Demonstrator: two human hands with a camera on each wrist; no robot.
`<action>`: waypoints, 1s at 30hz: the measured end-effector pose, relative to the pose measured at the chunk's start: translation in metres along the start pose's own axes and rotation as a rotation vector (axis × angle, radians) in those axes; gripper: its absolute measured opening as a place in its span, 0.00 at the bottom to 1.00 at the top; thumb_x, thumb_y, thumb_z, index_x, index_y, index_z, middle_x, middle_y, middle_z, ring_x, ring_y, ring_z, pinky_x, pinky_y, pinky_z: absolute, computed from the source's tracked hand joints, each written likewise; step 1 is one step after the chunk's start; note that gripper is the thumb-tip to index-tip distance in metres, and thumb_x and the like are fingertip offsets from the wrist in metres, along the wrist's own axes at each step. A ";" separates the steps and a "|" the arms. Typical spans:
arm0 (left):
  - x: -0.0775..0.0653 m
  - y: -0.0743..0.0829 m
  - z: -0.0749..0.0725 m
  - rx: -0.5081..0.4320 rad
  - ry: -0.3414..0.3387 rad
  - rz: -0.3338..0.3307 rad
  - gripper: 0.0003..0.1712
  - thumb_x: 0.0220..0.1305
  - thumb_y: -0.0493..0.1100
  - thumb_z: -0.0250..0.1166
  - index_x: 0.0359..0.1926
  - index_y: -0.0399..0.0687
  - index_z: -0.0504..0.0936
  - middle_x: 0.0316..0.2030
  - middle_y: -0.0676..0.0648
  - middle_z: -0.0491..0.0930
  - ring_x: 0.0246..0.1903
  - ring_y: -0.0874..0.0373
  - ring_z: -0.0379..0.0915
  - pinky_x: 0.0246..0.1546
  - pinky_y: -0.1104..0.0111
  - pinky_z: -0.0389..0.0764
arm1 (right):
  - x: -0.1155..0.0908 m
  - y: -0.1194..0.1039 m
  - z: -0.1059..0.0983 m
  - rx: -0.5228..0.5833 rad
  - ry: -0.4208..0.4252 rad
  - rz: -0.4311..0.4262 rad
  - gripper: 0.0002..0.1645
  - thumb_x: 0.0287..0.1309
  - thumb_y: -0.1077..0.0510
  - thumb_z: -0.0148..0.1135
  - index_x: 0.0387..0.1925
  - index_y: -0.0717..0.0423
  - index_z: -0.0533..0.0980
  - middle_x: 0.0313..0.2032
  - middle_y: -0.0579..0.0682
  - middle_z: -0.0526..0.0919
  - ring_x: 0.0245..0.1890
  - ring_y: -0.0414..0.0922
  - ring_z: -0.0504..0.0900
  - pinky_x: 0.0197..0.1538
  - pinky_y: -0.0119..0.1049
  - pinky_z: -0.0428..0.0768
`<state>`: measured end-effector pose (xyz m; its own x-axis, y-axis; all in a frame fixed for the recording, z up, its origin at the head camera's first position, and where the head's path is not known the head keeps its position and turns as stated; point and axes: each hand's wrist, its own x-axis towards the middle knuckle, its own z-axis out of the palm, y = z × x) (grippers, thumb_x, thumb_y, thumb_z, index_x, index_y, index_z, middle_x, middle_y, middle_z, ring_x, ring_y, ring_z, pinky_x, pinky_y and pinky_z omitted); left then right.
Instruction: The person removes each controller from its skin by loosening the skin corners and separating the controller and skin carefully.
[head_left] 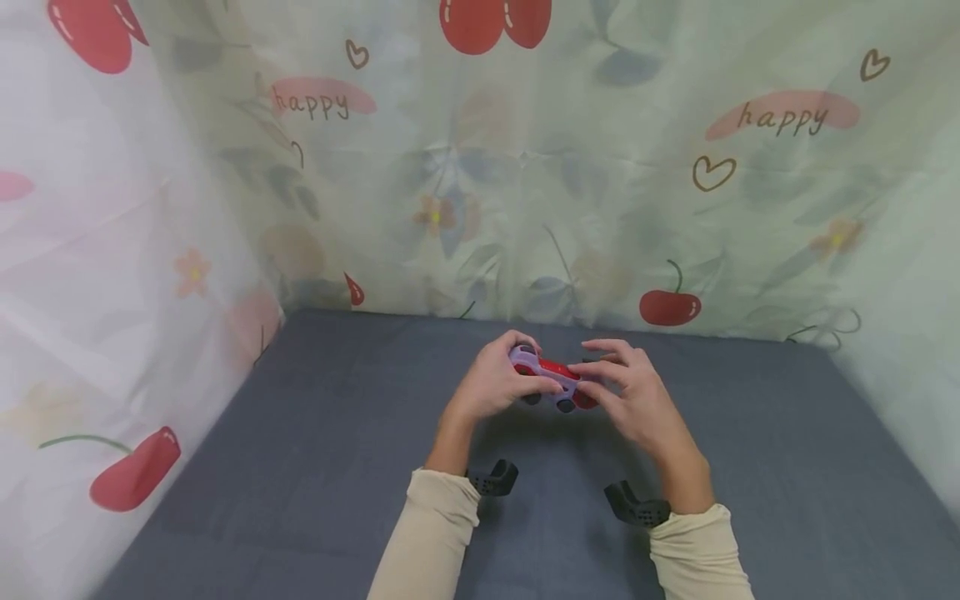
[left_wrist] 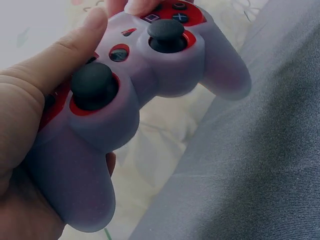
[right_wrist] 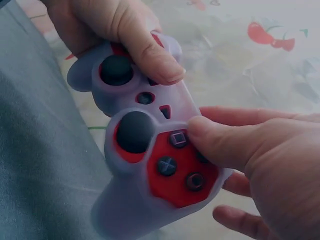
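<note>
A red game controller (head_left: 555,367) in a translucent pale purple silicone cover (right_wrist: 120,210) is held above the table, tilted. My left hand (head_left: 489,382) grips one handle end, its thumb lying along the face beside the black thumbstick (left_wrist: 92,86). At the other end, my right hand (head_left: 637,398) pinches the edge near the square button (right_wrist: 178,138), thumb on the face and fingers behind. Its lower fingers stand away from the controller in the right wrist view. The other thumbstick (left_wrist: 166,36) and the cross button (right_wrist: 166,165) show through openings in the cover.
A dark grey cloth (head_left: 315,467) covers the table beneath the hands. Curtains printed with cherries and flowers (head_left: 525,208) enclose the back and sides. Each wrist wears a black camera mount (head_left: 637,505) below a beige sleeve (head_left: 697,550).
</note>
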<state>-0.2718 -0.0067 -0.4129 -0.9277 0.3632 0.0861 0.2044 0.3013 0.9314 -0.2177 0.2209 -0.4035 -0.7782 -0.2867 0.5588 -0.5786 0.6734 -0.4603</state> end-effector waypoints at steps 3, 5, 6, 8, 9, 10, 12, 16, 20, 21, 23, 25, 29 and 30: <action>0.000 0.003 0.002 0.021 -0.003 -0.017 0.33 0.48 0.57 0.82 0.52 0.55 0.77 0.44 0.47 0.81 0.37 0.53 0.80 0.34 0.64 0.83 | 0.000 0.002 0.002 -0.030 0.036 -0.043 0.12 0.51 0.67 0.76 0.39 0.54 0.89 0.53 0.55 0.83 0.49 0.53 0.76 0.44 0.45 0.74; 0.000 0.004 0.003 0.023 0.001 -0.022 0.33 0.49 0.57 0.82 0.52 0.55 0.77 0.43 0.47 0.81 0.36 0.53 0.80 0.33 0.64 0.83 | 0.000 0.002 0.003 -0.040 0.053 -0.056 0.09 0.51 0.67 0.75 0.35 0.53 0.88 0.49 0.54 0.85 0.47 0.50 0.76 0.43 0.43 0.74; 0.000 0.004 0.003 0.026 0.007 -0.023 0.33 0.48 0.57 0.82 0.52 0.54 0.77 0.43 0.47 0.81 0.35 0.53 0.80 0.33 0.64 0.83 | 0.000 0.002 0.004 -0.043 0.058 -0.056 0.08 0.52 0.67 0.75 0.34 0.54 0.87 0.47 0.53 0.85 0.46 0.50 0.76 0.44 0.43 0.74; 0.000 0.005 0.003 0.027 0.014 -0.021 0.34 0.49 0.56 0.82 0.53 0.52 0.78 0.43 0.47 0.82 0.35 0.54 0.80 0.33 0.64 0.83 | 0.001 0.002 0.004 -0.047 0.061 -0.056 0.06 0.53 0.65 0.75 0.34 0.54 0.87 0.44 0.51 0.86 0.45 0.48 0.76 0.44 0.43 0.75; 0.000 0.005 0.003 0.030 0.017 -0.018 0.34 0.49 0.56 0.82 0.53 0.51 0.79 0.42 0.47 0.82 0.35 0.54 0.80 0.33 0.64 0.83 | 0.001 0.002 0.004 -0.049 0.060 -0.056 0.06 0.54 0.65 0.75 0.34 0.54 0.86 0.44 0.51 0.86 0.45 0.48 0.76 0.45 0.42 0.75; 0.000 0.005 0.003 0.032 0.018 -0.018 0.34 0.48 0.57 0.82 0.53 0.51 0.79 0.42 0.47 0.82 0.35 0.54 0.80 0.33 0.64 0.83 | 0.001 0.001 0.003 -0.050 0.057 -0.054 0.06 0.54 0.64 0.75 0.35 0.55 0.86 0.43 0.50 0.86 0.45 0.47 0.77 0.44 0.42 0.75; -0.001 0.006 0.003 0.035 0.021 -0.024 0.34 0.48 0.57 0.82 0.53 0.51 0.79 0.42 0.47 0.82 0.34 0.54 0.81 0.33 0.63 0.84 | 0.000 0.000 0.003 -0.046 0.042 -0.045 0.07 0.54 0.63 0.75 0.36 0.55 0.87 0.43 0.49 0.87 0.45 0.47 0.77 0.44 0.42 0.76; -0.003 0.007 0.001 0.045 0.042 -0.051 0.32 0.48 0.59 0.81 0.51 0.56 0.79 0.42 0.48 0.82 0.34 0.53 0.81 0.32 0.63 0.84 | -0.001 -0.001 0.003 -0.027 -0.008 -0.025 0.15 0.50 0.61 0.78 0.43 0.53 0.87 0.46 0.49 0.86 0.46 0.46 0.75 0.43 0.43 0.76; -0.003 0.007 0.000 0.057 0.048 -0.066 0.32 0.49 0.60 0.81 0.51 0.56 0.79 0.42 0.48 0.82 0.35 0.53 0.81 0.32 0.63 0.85 | 0.000 -0.002 0.007 -0.037 0.006 -0.038 0.15 0.48 0.61 0.80 0.41 0.53 0.88 0.46 0.50 0.85 0.45 0.47 0.75 0.44 0.43 0.75; -0.003 0.008 -0.001 0.056 0.046 -0.070 0.32 0.49 0.60 0.81 0.51 0.55 0.80 0.42 0.48 0.82 0.34 0.53 0.81 0.33 0.63 0.85 | 0.000 -0.001 0.009 -0.045 0.019 -0.048 0.13 0.47 0.61 0.80 0.38 0.53 0.88 0.45 0.51 0.85 0.45 0.47 0.75 0.43 0.43 0.75; -0.004 0.008 -0.001 0.049 0.041 -0.075 0.32 0.49 0.60 0.80 0.52 0.54 0.80 0.42 0.47 0.82 0.33 0.53 0.81 0.32 0.62 0.85 | 0.000 -0.001 0.010 -0.057 0.044 -0.061 0.09 0.47 0.62 0.80 0.33 0.53 0.87 0.44 0.50 0.86 0.44 0.47 0.76 0.43 0.42 0.76; -0.004 0.008 -0.001 0.042 0.040 -0.079 0.33 0.50 0.61 0.80 0.52 0.53 0.80 0.41 0.47 0.82 0.33 0.53 0.81 0.33 0.62 0.85 | 0.000 0.000 0.011 -0.063 0.061 -0.077 0.09 0.47 0.64 0.80 0.30 0.52 0.86 0.43 0.50 0.86 0.43 0.47 0.76 0.42 0.42 0.77; -0.002 0.007 0.000 0.018 0.057 -0.082 0.35 0.50 0.64 0.79 0.54 0.51 0.80 0.41 0.46 0.83 0.33 0.53 0.82 0.33 0.63 0.85 | 0.001 -0.001 0.010 -0.046 0.077 -0.107 0.11 0.48 0.67 0.78 0.30 0.52 0.84 0.42 0.49 0.88 0.43 0.45 0.75 0.44 0.40 0.75; -0.002 0.006 0.001 0.008 0.066 -0.083 0.36 0.49 0.64 0.79 0.54 0.52 0.80 0.42 0.46 0.82 0.34 0.53 0.81 0.33 0.63 0.85 | 0.002 -0.002 0.009 -0.036 0.080 -0.111 0.11 0.48 0.68 0.77 0.30 0.52 0.84 0.41 0.48 0.88 0.43 0.44 0.74 0.44 0.39 0.73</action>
<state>-0.2683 -0.0051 -0.4073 -0.9601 0.2778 0.0322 0.1282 0.3349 0.9335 -0.2203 0.2127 -0.4078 -0.6871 -0.3067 0.6587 -0.6499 0.6649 -0.3683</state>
